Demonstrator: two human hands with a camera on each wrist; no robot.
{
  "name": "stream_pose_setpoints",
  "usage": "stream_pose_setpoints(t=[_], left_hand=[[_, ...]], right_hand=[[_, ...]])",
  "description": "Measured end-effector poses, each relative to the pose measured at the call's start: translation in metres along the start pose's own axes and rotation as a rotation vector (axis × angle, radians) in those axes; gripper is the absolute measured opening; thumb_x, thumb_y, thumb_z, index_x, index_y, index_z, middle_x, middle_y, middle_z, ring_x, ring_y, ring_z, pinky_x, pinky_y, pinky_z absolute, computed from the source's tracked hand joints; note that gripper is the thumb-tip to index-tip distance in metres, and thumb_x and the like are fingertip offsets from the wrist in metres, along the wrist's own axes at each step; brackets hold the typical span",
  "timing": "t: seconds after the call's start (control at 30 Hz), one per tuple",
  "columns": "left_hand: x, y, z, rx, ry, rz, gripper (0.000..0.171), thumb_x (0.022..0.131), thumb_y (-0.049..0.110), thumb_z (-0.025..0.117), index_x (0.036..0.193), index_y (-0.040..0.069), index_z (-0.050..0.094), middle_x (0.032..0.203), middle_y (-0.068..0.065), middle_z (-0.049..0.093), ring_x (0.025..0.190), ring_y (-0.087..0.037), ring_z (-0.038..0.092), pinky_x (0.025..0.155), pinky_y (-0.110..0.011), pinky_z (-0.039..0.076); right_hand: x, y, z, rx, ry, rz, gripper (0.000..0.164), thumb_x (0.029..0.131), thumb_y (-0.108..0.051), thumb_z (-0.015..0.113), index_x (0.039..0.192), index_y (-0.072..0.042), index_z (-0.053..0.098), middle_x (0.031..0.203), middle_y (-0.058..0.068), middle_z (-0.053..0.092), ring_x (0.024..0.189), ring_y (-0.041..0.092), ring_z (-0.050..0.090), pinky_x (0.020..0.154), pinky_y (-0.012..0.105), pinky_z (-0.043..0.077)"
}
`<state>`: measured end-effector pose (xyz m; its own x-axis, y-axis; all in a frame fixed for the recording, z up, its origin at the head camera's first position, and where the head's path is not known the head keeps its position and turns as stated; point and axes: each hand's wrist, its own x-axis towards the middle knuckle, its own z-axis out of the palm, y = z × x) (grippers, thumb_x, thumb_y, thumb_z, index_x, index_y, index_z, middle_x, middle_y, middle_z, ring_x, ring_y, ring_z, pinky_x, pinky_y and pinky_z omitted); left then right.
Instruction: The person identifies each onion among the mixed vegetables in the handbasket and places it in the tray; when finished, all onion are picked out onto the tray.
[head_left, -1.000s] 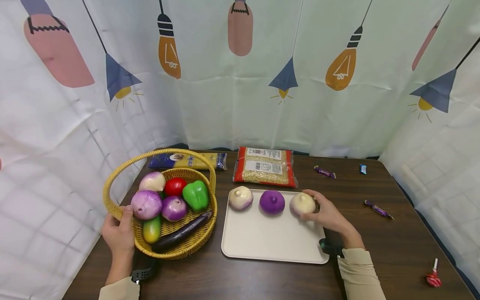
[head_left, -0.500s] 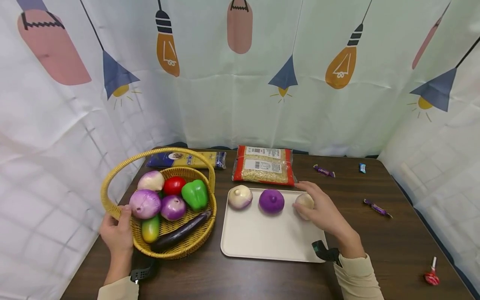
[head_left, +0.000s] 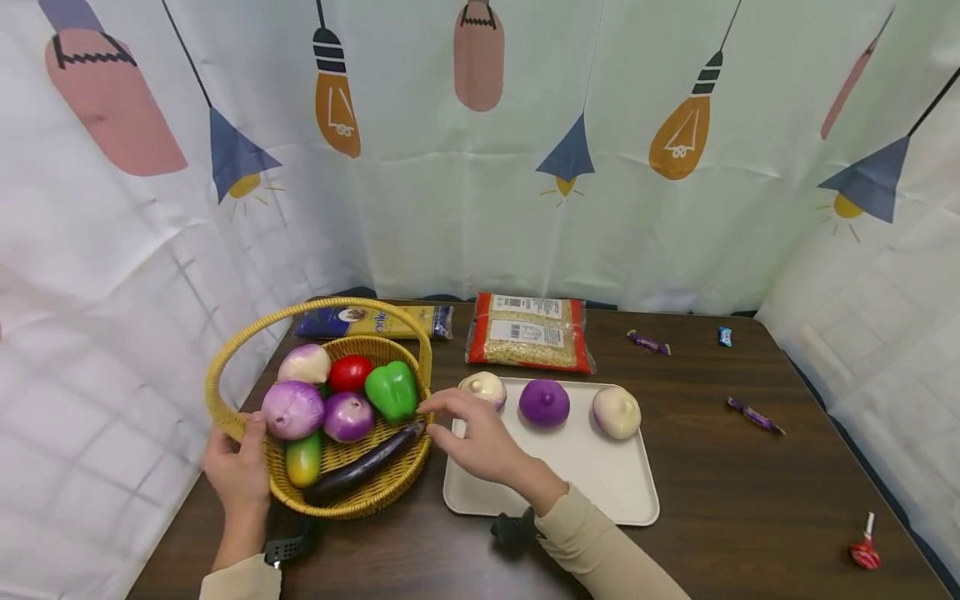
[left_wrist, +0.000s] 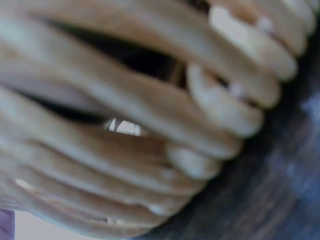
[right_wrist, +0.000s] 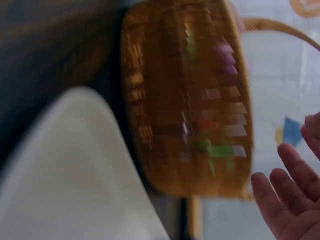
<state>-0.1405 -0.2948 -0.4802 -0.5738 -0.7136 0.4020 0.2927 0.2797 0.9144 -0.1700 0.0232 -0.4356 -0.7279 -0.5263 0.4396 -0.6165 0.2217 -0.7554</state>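
Observation:
My left hand (head_left: 236, 471) grips the yellow wicker basket (head_left: 375, 505) at its left rim, thumb on the base of the tall handle. Inside lie an eggplant (head_left: 363, 465), a green bell pepper (head_left: 392, 391), a tomato (head_left: 350, 373), a purple onion (head_left: 293, 409), a small purple round vegetable (head_left: 348, 417), a white-and-purple turnip (head_left: 305, 364) and a yellow-green oblong one (head_left: 303, 461). My right hand (head_left: 483, 437) hovers at the basket's right rim, fingertips beside the eggplant's end, fingers loosely extended; whether they touch it is unclear. In the right wrist view the fingers (right_wrist: 295, 182) hold nothing.
A white tray (head_left: 555, 483) bears a purple round vegetable (head_left: 543, 404) and two whitish turnips, one partly behind my right hand. A red-edged grain bag (head_left: 528, 333) and a pasta packet (head_left: 375, 321) lie behind. Wrapped candies (head_left: 756, 417) and a lollipop (head_left: 865, 552) are rightward.
My right hand has let go of the right-hand turnip on the tray and moved left across the tray to the basket's rim. The left hand stays on the basket.

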Motion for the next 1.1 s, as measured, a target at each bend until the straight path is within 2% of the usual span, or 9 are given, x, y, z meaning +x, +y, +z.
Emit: stream_pose_setpoints(t=[0.1,0.27,0.37,0.43,0.53,0.6,0.7,0.93,1.1], left_hand=[[0.001,-0.005,-0.001,0.025,-0.013,0.027,0.016,0.088,0.006,0.063,0.092,-0.009,0.063,0.084,0.014,0.057,0.078,-0.006,0.051,0.07,-0.018,0.038],[0.0,0.003,-0.001,0.022,-0.034,0.042,0.026,0.09,0.008,0.063,0.103,-0.014,0.063,0.089,0.018,0.062,0.083,-0.003,0.056,0.074,-0.015,0.041],[-0.003,0.015,-0.001,-0.007,-0.033,0.045,0.025,0.089,0.007,0.063,0.1,-0.016,0.063,0.082,0.02,0.064,0.078,-0.002,0.057,0.072,-0.015,0.042],[-0.005,0.02,0.0,-0.018,-0.036,0.045,0.026,0.089,0.006,0.063,0.098,-0.018,0.061,0.079,0.022,0.063,0.076,-0.001,0.057,0.072,-0.015,0.041],[-0.006,0.018,0.0,0.001,-0.036,0.029,0.026,0.089,0.007,0.063,0.096,-0.018,0.06,0.077,0.024,0.061,0.075,-0.001,0.056,0.073,-0.016,0.04],[-0.006,0.014,-0.001,0.016,-0.027,0.011,0.025,0.089,0.008,0.063,0.094,-0.016,0.06,0.075,0.024,0.06,0.074,-0.002,0.055,0.072,-0.017,0.039],[-0.004,0.009,-0.001,0.026,-0.024,-0.002,0.025,0.09,0.01,0.062,0.092,-0.015,0.059,0.072,0.024,0.06,0.072,-0.002,0.055,0.07,-0.018,0.039],[-0.008,0.026,0.001,-0.014,-0.056,0.034,0.024,0.09,0.006,0.061,0.088,-0.018,0.057,0.068,0.018,0.062,0.066,-0.004,0.054,0.064,-0.019,0.04],[-0.008,0.023,0.001,0.024,-0.049,0.02,0.022,0.091,0.007,0.062,0.088,-0.014,0.059,0.068,0.019,0.06,0.065,-0.003,0.052,0.062,-0.018,0.039]], right_hand=[[0.014,-0.006,0.026,-0.034,-0.045,-0.01,0.028,0.091,-0.013,0.064,0.119,-0.014,0.064,0.122,-0.005,0.061,0.097,0.01,0.059,0.081,0.031,0.052],[0.037,-0.016,0.059,-0.111,-0.121,0.025,0.039,0.091,-0.019,0.065,0.13,-0.014,0.057,0.133,-0.003,0.054,0.116,0.009,0.056,0.089,0.022,0.048],[0.048,-0.019,0.072,-0.07,-0.127,0.084,0.047,0.09,-0.019,0.066,0.134,-0.013,0.052,0.138,0.0,0.049,0.118,0.012,0.055,0.09,0.02,0.047],[0.055,-0.02,0.079,0.01,-0.111,0.139,0.051,0.089,-0.018,0.068,0.136,-0.011,0.05,0.138,0.003,0.047,0.115,0.014,0.057,0.087,0.02,0.049],[0.064,-0.02,0.088,0.114,-0.101,0.206,0.057,0.087,-0.017,0.072,0.138,-0.01,0.048,0.136,0.007,0.048,0.105,0.013,0.061,0.08,0.017,0.051],[0.069,-0.021,0.094,0.125,-0.128,0.216,0.062,0.085,-0.018,0.074,0.141,-0.011,0.047,0.135,0.008,0.05,0.103,0.01,0.061,0.077,0.015,0.05],[0.073,-0.022,0.1,0.064,-0.181,0.17,0.068,0.084,-0.02,0.075,0.143,-0.01,0.044,0.134,0.007,0.052,0.105,0.006,0.059,0.076,0.011,0.048],[0.075,-0.028,0.11,-0.231,-0.319,-0.019,0.07,0.084,-0.036,0.073,0.144,-0.017,0.044,0.141,-0.004,0.049,0.127,0.003,0.044,0.102,0.012,0.031],[0.071,-0.031,0.113,-0.335,-0.436,-0.063,0.082,0.081,-0.041,0.076,0.15,-0.02,0.035,0.145,-0.005,0.044,0.132,0.002,0.037,0.105,0.015,0.029]])
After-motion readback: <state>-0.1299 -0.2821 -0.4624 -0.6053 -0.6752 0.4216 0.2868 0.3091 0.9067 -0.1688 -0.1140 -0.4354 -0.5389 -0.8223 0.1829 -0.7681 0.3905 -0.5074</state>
